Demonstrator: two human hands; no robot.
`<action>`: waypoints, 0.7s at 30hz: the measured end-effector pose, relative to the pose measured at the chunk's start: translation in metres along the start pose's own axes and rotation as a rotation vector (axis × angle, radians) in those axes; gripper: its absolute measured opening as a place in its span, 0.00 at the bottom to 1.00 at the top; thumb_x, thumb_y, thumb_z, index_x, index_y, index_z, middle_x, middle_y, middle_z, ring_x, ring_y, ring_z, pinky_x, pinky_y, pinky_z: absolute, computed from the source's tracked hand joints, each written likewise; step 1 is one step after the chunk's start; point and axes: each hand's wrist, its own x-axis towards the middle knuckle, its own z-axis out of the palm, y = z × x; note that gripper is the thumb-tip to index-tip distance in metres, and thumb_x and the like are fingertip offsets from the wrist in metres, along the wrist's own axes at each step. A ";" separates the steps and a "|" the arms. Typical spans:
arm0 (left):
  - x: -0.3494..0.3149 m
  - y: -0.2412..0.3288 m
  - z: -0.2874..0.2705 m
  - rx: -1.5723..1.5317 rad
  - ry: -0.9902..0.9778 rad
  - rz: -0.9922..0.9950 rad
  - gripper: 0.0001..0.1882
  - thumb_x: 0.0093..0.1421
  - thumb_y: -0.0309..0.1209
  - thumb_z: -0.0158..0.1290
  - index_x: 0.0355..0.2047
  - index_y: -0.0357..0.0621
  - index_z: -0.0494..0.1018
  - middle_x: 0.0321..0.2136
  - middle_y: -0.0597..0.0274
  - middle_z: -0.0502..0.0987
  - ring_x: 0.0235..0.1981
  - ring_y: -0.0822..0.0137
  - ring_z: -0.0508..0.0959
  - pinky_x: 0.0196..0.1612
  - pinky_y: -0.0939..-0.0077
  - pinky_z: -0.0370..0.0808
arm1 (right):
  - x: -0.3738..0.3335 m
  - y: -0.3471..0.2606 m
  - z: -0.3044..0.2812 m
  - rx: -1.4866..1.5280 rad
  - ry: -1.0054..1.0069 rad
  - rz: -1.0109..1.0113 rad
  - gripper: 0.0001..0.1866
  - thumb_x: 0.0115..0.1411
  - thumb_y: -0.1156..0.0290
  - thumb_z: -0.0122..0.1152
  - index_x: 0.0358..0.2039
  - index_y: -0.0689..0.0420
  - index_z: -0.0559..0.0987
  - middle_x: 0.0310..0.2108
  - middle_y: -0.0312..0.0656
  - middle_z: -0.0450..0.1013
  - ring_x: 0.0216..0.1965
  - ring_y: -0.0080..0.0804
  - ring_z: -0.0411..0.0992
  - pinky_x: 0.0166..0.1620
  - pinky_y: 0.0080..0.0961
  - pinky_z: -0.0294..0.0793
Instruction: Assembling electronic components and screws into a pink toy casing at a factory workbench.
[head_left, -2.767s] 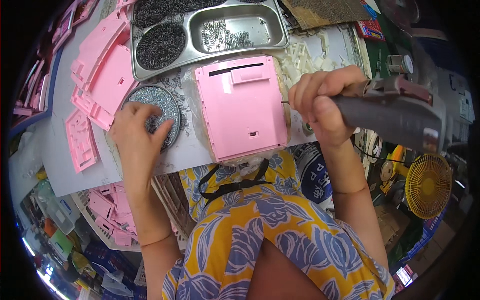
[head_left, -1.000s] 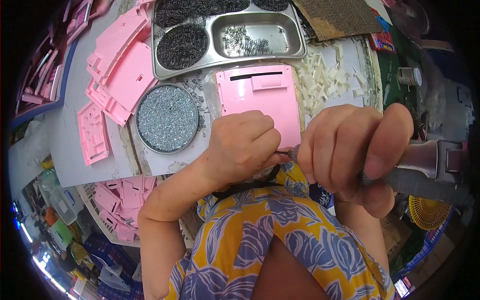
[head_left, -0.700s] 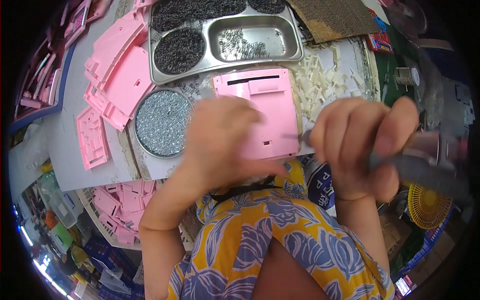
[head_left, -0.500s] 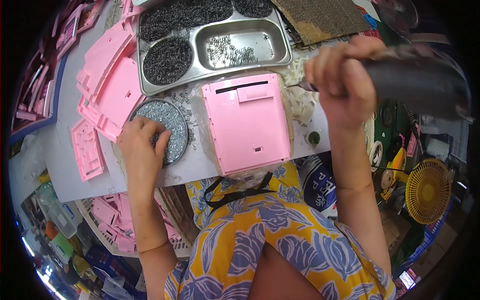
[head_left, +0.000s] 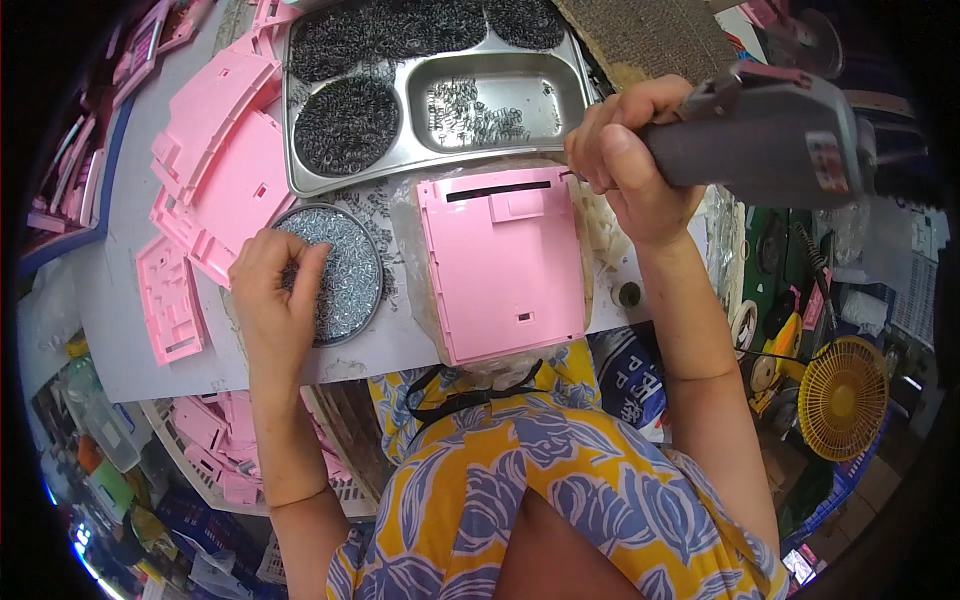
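My right hand [head_left: 640,165] is wrapped round a dark electric screwdriver [head_left: 765,150] held sideways, its tip at the upper right corner of a pink plastic panel [head_left: 510,275]. Whether the tip touches the panel is hard to tell. The panel lies flat in front of me, with a long dark slot near its far edge and a small hole near its close edge. My left hand [head_left: 275,295] rests at the left side of a round dish of small silvery screws [head_left: 350,275]. Its fingers are curled together, and anything between the fingertips is hidden.
A steel compartment tray [head_left: 440,153] of small dark metal clips stands behind the panel. More pink parts [head_left: 215,165] lie to the left, and others fill a crate [head_left: 190,455] below the table. Cardboard [head_left: 660,40] lies at the far right; a yellow fan [head_left: 843,398] stands lower right.
My right hand has brought the screwdriver leftward to the panel's corner. The fingers of my left hand have drawn closer together over the screws. The whole view has shifted slightly.
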 end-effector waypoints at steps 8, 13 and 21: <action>-0.003 0.072 0.036 -0.171 0.038 0.444 0.09 0.52 0.28 0.67 0.31 0.48 0.78 0.32 0.67 0.80 0.33 0.64 0.76 0.45 0.65 0.64 | 0.025 -0.074 0.025 0.574 -0.159 0.065 0.12 0.68 0.62 0.57 0.48 0.47 0.68 0.17 0.28 0.63 0.16 0.21 0.60 0.23 0.26 0.65; -0.005 0.073 0.046 -0.280 0.067 0.493 0.10 0.52 0.27 0.66 0.34 0.49 0.79 0.31 0.69 0.80 0.31 0.66 0.76 0.44 0.67 0.63 | 0.018 -0.091 0.053 0.651 -0.116 0.183 0.15 0.66 0.57 0.64 0.43 0.45 0.67 0.16 0.28 0.64 0.13 0.21 0.62 0.21 0.23 0.65; -0.010 0.070 0.049 -0.396 0.117 0.478 0.12 0.48 0.25 0.68 0.32 0.50 0.77 0.31 0.69 0.80 0.30 0.66 0.75 0.42 0.67 0.63 | 0.017 -0.094 0.065 0.650 -0.123 0.213 0.16 0.65 0.58 0.66 0.41 0.47 0.66 0.16 0.29 0.65 0.13 0.21 0.62 0.20 0.22 0.65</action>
